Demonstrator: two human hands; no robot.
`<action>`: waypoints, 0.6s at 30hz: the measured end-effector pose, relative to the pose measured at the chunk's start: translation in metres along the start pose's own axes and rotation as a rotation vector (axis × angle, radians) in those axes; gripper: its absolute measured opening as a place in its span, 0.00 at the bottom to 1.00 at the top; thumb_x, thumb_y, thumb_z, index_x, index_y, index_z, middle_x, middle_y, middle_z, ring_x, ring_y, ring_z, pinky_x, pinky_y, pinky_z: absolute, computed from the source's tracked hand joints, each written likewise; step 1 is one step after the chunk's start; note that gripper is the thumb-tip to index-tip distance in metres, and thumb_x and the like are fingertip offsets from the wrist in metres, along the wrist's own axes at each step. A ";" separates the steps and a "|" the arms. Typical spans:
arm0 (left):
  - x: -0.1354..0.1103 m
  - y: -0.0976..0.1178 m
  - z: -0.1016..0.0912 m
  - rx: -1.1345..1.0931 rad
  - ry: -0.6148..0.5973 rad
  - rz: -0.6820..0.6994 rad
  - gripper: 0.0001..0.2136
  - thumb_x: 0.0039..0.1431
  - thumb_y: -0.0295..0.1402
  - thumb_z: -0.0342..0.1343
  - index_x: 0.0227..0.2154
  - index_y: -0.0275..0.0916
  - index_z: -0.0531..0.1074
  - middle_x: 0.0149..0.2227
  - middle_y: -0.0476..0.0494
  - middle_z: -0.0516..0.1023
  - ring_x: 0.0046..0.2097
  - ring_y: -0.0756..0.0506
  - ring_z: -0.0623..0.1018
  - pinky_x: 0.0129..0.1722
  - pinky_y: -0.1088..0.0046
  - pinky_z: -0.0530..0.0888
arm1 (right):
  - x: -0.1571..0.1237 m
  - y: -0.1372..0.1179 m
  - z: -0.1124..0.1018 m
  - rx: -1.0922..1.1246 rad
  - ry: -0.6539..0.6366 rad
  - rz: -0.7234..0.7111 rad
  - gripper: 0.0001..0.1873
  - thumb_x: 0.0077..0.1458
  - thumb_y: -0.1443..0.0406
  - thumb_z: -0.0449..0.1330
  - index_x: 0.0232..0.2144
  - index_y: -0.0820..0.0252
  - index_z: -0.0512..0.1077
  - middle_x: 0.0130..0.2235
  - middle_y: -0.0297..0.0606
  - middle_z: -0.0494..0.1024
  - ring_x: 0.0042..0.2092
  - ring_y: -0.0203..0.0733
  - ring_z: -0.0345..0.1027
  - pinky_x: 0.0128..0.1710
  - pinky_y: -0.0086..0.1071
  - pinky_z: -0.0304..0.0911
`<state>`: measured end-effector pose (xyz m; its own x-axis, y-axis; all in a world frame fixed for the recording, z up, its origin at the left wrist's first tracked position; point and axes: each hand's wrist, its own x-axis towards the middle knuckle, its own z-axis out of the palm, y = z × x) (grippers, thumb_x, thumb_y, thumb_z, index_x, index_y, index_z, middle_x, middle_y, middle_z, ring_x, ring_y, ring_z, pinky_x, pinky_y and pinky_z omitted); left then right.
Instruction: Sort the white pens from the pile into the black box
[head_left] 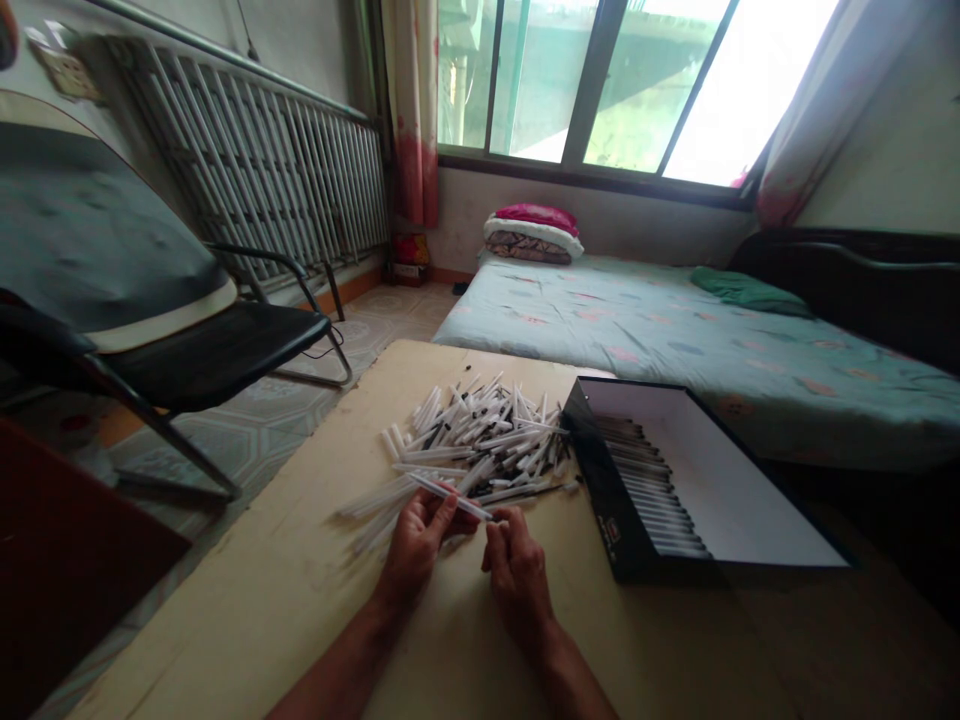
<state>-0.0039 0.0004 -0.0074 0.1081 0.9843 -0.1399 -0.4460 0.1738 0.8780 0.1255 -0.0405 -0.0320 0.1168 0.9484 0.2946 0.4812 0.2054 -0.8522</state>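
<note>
My left hand [426, 535] is closed around a slim white pen [457, 500], thumb on top, its far end pointing up and left. At the pen's near end my right hand [517, 560] is closed, the fingertips pinching a small dark end piece. Just beyond both hands spreads a loose heap of white pen parts [480, 440], with black caps and thin dark refills mixed in. To the right stands an open dark box [615, 500] with a white inside. Along its left side lies a row of pens [660, 490], set side by side.
All this lies on a pale yellow table [300, 600]. Past its far edge is a bed [600, 310] with folded bedding [532, 235]. A black chair [217, 345] stands at the left on the tiled floor, before a metal railing [262, 160] leaning on the wall.
</note>
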 end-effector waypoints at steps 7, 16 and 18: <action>0.002 -0.004 -0.003 0.013 -0.041 0.005 0.16 0.48 0.38 0.63 0.34 0.36 0.64 0.30 0.44 0.81 0.30 0.45 0.81 0.32 0.70 0.76 | -0.001 0.003 0.002 -0.016 0.008 -0.001 0.15 0.64 0.60 0.43 0.27 0.56 0.62 0.19 0.27 0.66 0.20 0.32 0.61 0.23 0.24 0.52; 0.003 -0.004 -0.004 0.017 -0.042 0.010 0.16 0.48 0.38 0.62 0.35 0.36 0.65 0.30 0.43 0.81 0.31 0.44 0.81 0.33 0.67 0.77 | -0.001 -0.001 0.001 -0.045 0.028 0.001 0.16 0.64 0.60 0.43 0.28 0.57 0.62 0.19 0.28 0.68 0.21 0.33 0.62 0.25 0.25 0.53; 0.001 -0.001 -0.002 0.010 -0.019 0.007 0.16 0.47 0.38 0.63 0.34 0.36 0.65 0.30 0.44 0.81 0.31 0.44 0.81 0.33 0.67 0.77 | -0.001 -0.003 0.000 -0.029 0.026 -0.007 0.13 0.64 0.61 0.44 0.30 0.57 0.63 0.20 0.28 0.68 0.21 0.33 0.62 0.24 0.24 0.54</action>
<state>-0.0053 0.0016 -0.0097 0.1221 0.9846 -0.1254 -0.4375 0.1668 0.8836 0.1238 -0.0418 -0.0292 0.1355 0.9403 0.3122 0.5068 0.2050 -0.8373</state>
